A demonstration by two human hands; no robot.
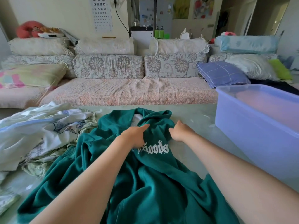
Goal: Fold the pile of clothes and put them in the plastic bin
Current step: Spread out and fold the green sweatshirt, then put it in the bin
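On the table (195, 118), left hand (136, 135) presses the green hoodie (155, 178) flat-fingered, right hand (180, 132) pinches its fabric

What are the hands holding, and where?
The right hand grips the hoodie near its hood. The left hand lies on its chest; whether it grips cannot be told.

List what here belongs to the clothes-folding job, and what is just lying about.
Job: green hoodie, pile of unfolded clothes, plastic bin.
Lying about: sofa, blue checked pillow, eye chart, red plush toy.
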